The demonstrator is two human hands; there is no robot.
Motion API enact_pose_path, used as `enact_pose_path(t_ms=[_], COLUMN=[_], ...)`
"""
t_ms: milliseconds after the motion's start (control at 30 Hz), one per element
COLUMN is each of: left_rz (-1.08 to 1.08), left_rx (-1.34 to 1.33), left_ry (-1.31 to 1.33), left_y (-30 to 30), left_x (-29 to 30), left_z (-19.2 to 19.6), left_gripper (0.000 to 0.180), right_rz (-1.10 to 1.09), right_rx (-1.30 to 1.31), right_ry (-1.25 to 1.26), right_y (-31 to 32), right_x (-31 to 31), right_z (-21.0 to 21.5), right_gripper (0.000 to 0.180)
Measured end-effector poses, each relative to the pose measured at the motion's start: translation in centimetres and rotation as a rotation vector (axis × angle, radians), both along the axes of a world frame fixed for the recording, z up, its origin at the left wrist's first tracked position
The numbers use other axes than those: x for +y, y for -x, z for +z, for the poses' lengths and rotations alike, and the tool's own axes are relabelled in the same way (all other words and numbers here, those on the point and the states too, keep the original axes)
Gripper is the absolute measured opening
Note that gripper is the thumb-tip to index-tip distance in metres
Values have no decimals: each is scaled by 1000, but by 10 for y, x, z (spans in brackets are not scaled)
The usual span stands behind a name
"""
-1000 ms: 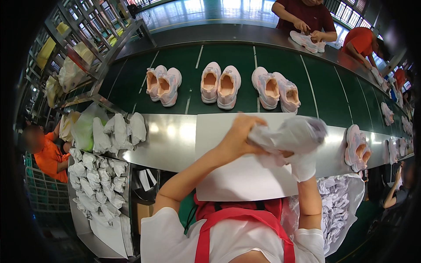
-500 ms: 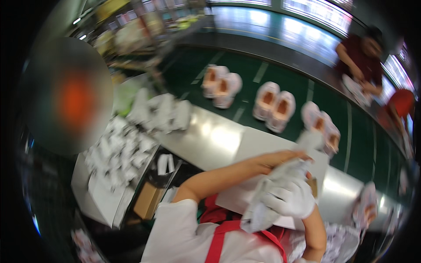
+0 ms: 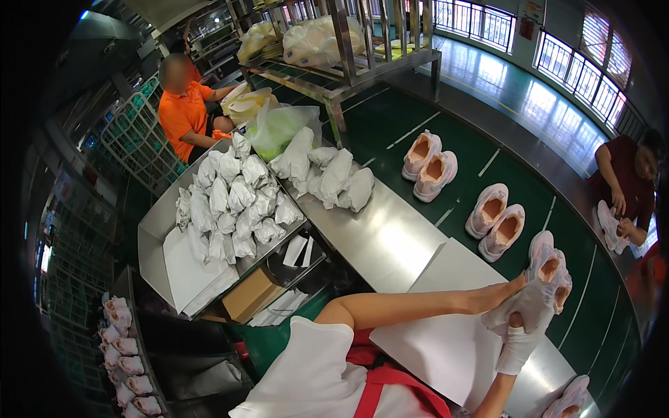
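Observation:
My left hand is bare and reaches across my body to the right. My right hand wears a white glove and rises from below. Both close on a white bundle; whether it is a shoe or crumpled paper I cannot tell. It is held over the right end of a white sheet on the steel table. Just behind the bundle, a pair of white shoes with pinkish insides stands at the edge of the green belt.
Two more white shoe pairs sit on the belt. A tray of paper wads and wrapped bundles lie at the left. A person in orange sits beyond; another person works at the right. Shoes line a rack at lower left.
The view has swung to the left, so my hands and the bundle now sit at the right edge. Both hands have stayed on the white bundle throughout.

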State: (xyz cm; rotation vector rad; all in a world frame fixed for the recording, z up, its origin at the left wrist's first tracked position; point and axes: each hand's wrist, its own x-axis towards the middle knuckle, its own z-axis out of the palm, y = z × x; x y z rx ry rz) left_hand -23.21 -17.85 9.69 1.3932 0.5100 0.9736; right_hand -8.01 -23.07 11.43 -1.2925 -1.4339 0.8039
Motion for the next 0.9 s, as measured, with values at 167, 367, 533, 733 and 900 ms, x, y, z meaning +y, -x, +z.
enact_pose_path(t_ms=[167, 367, 533, 733, 900], left_rz=[68, 324, 446, 487, 69], left_rx=[90, 25, 49, -171, -244], left_ry=[29, 20, -32, 32, 400], left_y=[13, 7, -12, -28, -25], left_x=[-6, -10, -3, 5, 11], left_z=[30, 35, 10, 13, 19], left_gripper=[54, 48, 46, 57, 40], right_rz=[-47, -126, 31, 128, 125], right_rx=[-419, -527, -344, -117, 60], right_ry=[-80, -235, -54, 88, 113], right_y=[9, 51, 37, 34, 23], right_x=[-8, -28, -17, -13, -8], right_z=[16, 41, -6, -9, -20], right_gripper=[73, 61, 56, 54, 58])
